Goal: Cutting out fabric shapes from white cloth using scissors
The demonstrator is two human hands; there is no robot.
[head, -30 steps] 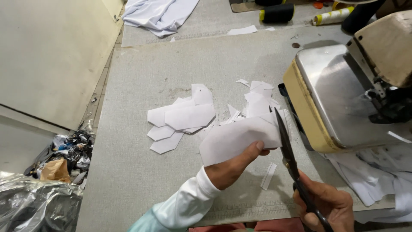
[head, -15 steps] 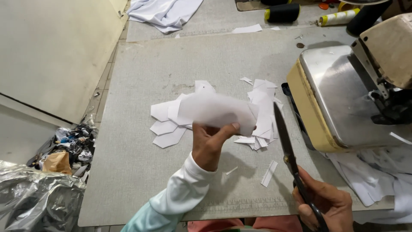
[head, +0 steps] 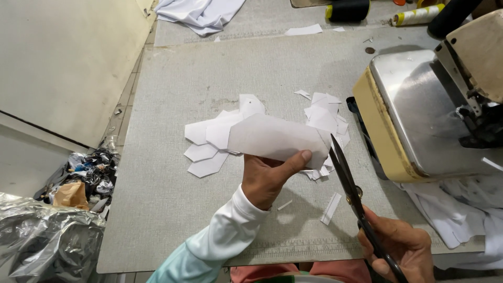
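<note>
My left hand (head: pixel 268 178) holds a white piece of fabric (head: pixel 272 140) flat above the grey table (head: pixel 173 215), thumb on top near its right edge. My right hand (head: pixel 401 246) grips black scissors (head: pixel 352 188) at the bottom right, the blades pointing up toward the fabric's right end. Beneath the held piece lie several cut white shapes (head: pixel 207 157) on the left and a heap of white scraps (head: pixel 325 115) on the right.
A sewing machine (head: pixel 424 105) with a metal bed stands at the right. White cloth (head: pixel 461 209) hangs below it. Thread cones (head: pixel 348 9) and folded white fabric (head: pixel 201 13) lie at the far edge. Crumpled plastic (head: pixel 47 236) and rubbish sit on the floor at left.
My left hand has turned the white piece and carried it left and up, then back toward the scissors. The right hand with the scissors has shifted slightly.
</note>
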